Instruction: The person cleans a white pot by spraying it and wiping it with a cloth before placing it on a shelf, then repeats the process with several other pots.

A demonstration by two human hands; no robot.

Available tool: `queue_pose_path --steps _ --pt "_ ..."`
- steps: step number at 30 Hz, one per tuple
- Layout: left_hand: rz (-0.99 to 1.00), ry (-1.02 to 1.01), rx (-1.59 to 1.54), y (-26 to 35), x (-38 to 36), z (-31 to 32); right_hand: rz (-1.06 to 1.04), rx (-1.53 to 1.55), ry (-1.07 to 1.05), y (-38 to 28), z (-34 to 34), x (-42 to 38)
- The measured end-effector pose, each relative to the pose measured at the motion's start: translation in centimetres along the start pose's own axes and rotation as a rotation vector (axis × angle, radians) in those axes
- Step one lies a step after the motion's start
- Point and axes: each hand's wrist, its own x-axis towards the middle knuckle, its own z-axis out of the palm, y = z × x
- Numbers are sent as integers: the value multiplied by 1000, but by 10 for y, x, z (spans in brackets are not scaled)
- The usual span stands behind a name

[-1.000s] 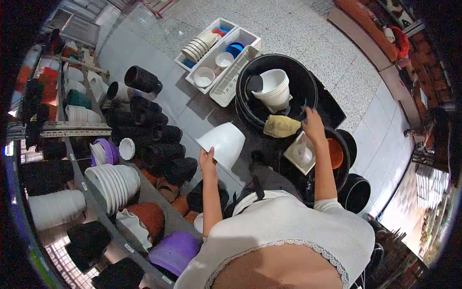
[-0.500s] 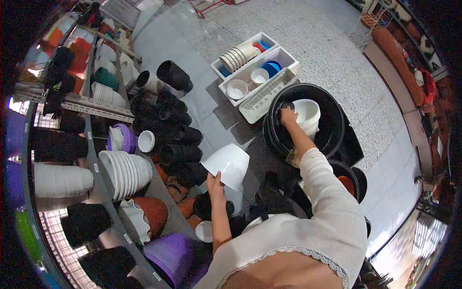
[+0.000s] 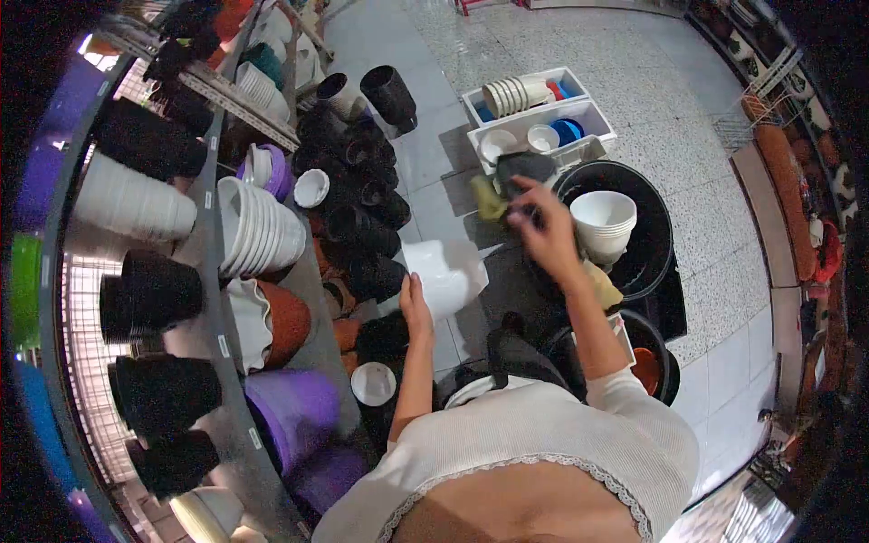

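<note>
A glossy white pot [image 3: 444, 279] is in my left hand [image 3: 416, 309], which grips it by its lower left side. My right hand [image 3: 546, 231] is raised beside the black tub, pinching a dark cloth [image 3: 527, 170] that is smeared by motion. A yellowish cloth or sponge [image 3: 490, 199] shows at the dark cloth's left side. Inside the large black tub [image 3: 665, 213] stands a stack of white pots [image 3: 604, 217], to the right of my right hand. Another yellowish piece [image 3: 602, 285] lies at the tub's near edge, partly behind my forearm.
Shelves [image 3: 237, 380] on the left hold stacked white, black, purple and brown pots. Many black pots [image 3: 362, 195] stand on the floor beside them. White crates [image 3: 588, 122] with cups and pots are beyond the tub. Below the tub is another black bucket [image 3: 668, 362].
My right hand has come out of the tub and moved left with the dark cloth. My left hand still holds the white pot, now turned slightly. The whole view has shifted.
</note>
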Motion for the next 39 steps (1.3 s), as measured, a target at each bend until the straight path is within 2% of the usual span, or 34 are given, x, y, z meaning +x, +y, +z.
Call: queue_pose_path --steps 2,3,4,6,9,12,13,16,17,18,20,22,23,24,26,29,32,34,36,38,39 --pt "86 43 83 14 -9 -2 -109 41 -183 -21 31 -34" --pt "81 4 -36 26 -14 -3 -208 63 -299 -30 47 -53" --pt "116 -15 -30 31 -18 -10 -115 114 -542 -50 52 -68" --pt "183 -49 -21 37 -27 -27 -133 83 -714 -65 71 -93" --pt "140 -47 -141 38 -44 -53 -116 -20 -499 -96 82 -99" --pt "149 -79 -202 30 -57 -78 -173 -115 -578 -96 111 -121" --pt "156 -102 -219 25 -58 -87 -265 -139 -551 -97 117 -128" --pt "219 -88 62 21 -66 -115 -283 37 -585 -78 135 -121" --pt "246 -120 104 25 -73 -120 -212 152 -575 -63 143 -112" --pt "270 -151 144 32 -86 -122 71 159 -672 -62 143 -103" --pt "313 -142 192 33 -106 -128 193 108 -853 -57 146 -95" --pt "389 -72 223 39 -107 -135 -91 -21 -835 -89 141 -110" --pt "378 -97 159 34 -96 -141 -353 -88 -714 -107 136 -125" --pt "354 -122 93 19 -81 -147 -285 -159 -655 -130 134 -149" --pt "349 -150 71 15 -76 -147 -402 -443 -514 -159 137 -193" --pt "365 -128 283 44 -96 -152 -368 -313 -415 -149 145 -204" --pt "470 -86 347 55 -106 -168 21 14 -623 -88 150 -160" --pt "492 -68 425 53 -112 -179 305 77 -803 -82 135 -138" --pt "549 -10 464 44 -101 -184 345 118 -780 -84 139 -152" --pt "503 24 376 45 -89 -187 -280 -165 -502 -120 142 -183" --pt "465 38 335 42 -90 -189 -317 -267 -475 -146 143 -205"
